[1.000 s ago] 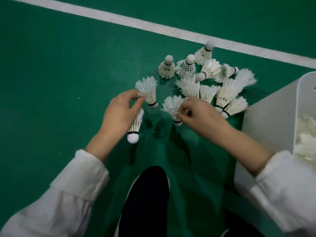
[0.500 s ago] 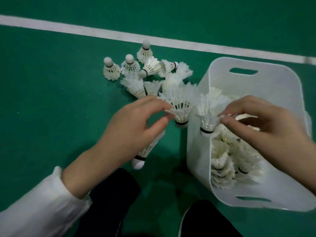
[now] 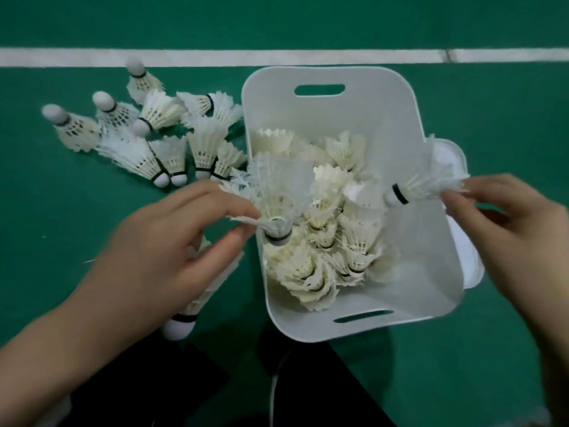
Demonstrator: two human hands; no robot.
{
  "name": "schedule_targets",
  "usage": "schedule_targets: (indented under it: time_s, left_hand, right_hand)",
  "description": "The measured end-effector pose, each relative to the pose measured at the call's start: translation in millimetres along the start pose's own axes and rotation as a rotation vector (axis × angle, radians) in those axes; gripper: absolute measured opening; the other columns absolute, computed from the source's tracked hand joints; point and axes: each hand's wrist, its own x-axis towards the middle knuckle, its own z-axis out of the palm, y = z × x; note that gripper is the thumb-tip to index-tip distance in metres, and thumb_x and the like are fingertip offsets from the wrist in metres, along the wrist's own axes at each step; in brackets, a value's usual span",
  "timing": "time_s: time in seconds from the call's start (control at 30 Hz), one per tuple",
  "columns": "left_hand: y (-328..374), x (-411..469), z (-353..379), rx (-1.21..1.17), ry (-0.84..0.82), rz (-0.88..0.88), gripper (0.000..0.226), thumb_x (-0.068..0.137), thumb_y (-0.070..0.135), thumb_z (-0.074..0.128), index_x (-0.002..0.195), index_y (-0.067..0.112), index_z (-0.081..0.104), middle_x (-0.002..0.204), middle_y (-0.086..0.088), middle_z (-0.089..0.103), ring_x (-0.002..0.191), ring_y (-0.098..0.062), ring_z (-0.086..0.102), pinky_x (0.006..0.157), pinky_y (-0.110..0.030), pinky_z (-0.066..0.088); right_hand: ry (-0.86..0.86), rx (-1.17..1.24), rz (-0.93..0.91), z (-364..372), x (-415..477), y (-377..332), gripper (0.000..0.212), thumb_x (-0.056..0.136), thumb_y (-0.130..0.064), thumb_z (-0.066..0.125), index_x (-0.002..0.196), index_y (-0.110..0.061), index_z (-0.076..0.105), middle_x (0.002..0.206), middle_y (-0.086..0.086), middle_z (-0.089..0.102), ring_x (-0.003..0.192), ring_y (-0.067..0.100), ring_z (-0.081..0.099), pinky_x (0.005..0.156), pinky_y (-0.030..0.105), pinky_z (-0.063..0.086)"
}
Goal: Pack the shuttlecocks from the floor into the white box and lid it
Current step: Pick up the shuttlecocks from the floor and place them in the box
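Observation:
The white box (image 3: pixel 425 272) stands open on the green floor, holding several white shuttlecocks (image 3: pixel 326 260). My left hand (image 3: pixel 172 241) pinches one shuttlecock (image 3: pixel 277 195) by its feathers at the box's left rim and also grips a second shuttlecock (image 3: pixel 191 306) that hangs cork-down under the palm. My right hand (image 3: pixel 505 229) holds another shuttlecock (image 3: pixel 421 186) by its feather tips over the box's right side, cork pointing left. A pile of several shuttlecocks (image 3: pixel 147 140) lies on the floor left of the box. The white lid (image 3: pixel 458 167) peeks out behind the box's right side.
A white court line (image 3: pixel 215 57) runs across the floor behind the box. My dark shoes and trouser legs (image 3: pixel 295 389) are at the bottom of the view, just in front of the box.
Both hands have carried their shuttlecocks from the floor pile rightward to the box. The right hand's shuttlecock is now over the box's right side; the view has shifted onto the box.

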Motion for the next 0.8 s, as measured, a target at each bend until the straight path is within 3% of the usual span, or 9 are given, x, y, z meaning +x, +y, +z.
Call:
schedule_targets:
  time_s: [0.07,0.13,0.23,0.3,0.4,0.5,0.6,0.8]
  left_hand:
    - [4,2,3,-0.010,-0.004,0.016,0.020,0.088,0.036,0.048,0.096,0.027,0.064,0.088,0.023,0.053,0.063,0.012,0.048,0.056,-0.007,0.033]
    - [6,4,7,-0.012,-0.012,0.019,0.018,0.087,0.038,0.049,0.096,0.031,0.063,0.087,0.020,0.054,0.054,-0.001,0.049,0.052,-0.017,0.037]
    - [9,6,13,-0.010,-0.031,0.026,0.017,0.086,0.040,0.049,0.097,0.036,0.061,0.090,0.019,0.055,0.052,-0.008,0.047,0.053,-0.027,0.040]
    - [12,9,15,-0.014,-0.054,0.033,0.016,0.087,0.039,0.049,0.097,0.035,0.061,0.090,0.020,0.054,0.060,0.001,0.050,0.055,-0.022,0.040]
    - [16,13,20,-0.016,-0.090,0.050,0.020,0.087,0.037,0.048,0.097,0.030,0.064,0.089,0.022,0.053,0.067,0.011,0.048,0.059,-0.010,0.035]
    - [19,17,25,-0.020,-0.124,0.059,0.023,0.087,0.039,0.048,0.099,0.030,0.065,0.088,0.025,0.051,0.059,0.006,0.046,0.057,-0.008,0.032]
    - [21,17,29,-0.015,-0.164,0.079,0.022,0.087,0.037,0.048,0.100,0.030,0.065,0.090,0.024,0.052,0.064,0.017,0.044,0.056,-0.004,0.030]
    - [21,17,34,-0.024,-0.195,0.081,0.023,0.086,0.038,0.048,0.099,0.031,0.066,0.091,0.023,0.052,0.066,0.023,0.042,0.057,-0.004,0.032]
  right_hand:
    - [0.043,0.050,-0.030,-3,2,0,0.010,0.085,-0.021,0.063,0.079,-0.029,0.065,0.093,-0.011,0.064,0.081,-0.003,0.061,0.075,0.005,0.045]
    - [0.070,0.027,-0.064,-6,4,5,0.012,0.086,-0.021,0.063,0.079,-0.031,0.063,0.090,-0.011,0.063,0.079,-0.005,0.059,0.074,0.003,0.044]
    - [0.050,-0.197,-0.121,-7,3,13,0.005,0.085,-0.020,0.063,0.084,-0.022,0.068,0.085,-0.009,0.058,0.069,-0.003,0.058,0.066,0.005,0.042]
    - [-0.012,-0.394,-0.116,0,2,20,0.010,0.085,-0.019,0.063,0.087,-0.014,0.071,0.087,-0.001,0.062,0.066,0.012,0.060,0.063,0.024,0.042]
    - [-0.144,-0.563,-0.122,21,0,28,0.013,0.085,-0.018,0.062,0.089,-0.011,0.073,0.090,0.006,0.066,0.075,0.028,0.061,0.063,0.026,0.033]
    - [-0.255,-0.655,-0.091,37,4,38,0.018,0.088,-0.017,0.056,0.087,-0.009,0.072,0.090,0.008,0.065,0.081,0.030,0.059,0.065,0.031,0.039]
    - [-0.349,-0.771,-0.049,43,9,45,0.019,0.085,-0.015,0.053,0.081,-0.008,0.070,0.087,0.009,0.065,0.078,0.030,0.059,0.067,0.035,0.048]
    - [-0.481,-0.703,0.003,53,8,46,0.019,0.087,-0.017,0.055,0.089,-0.010,0.072,0.094,0.012,0.070,0.089,0.030,0.059,0.076,0.036,0.047]
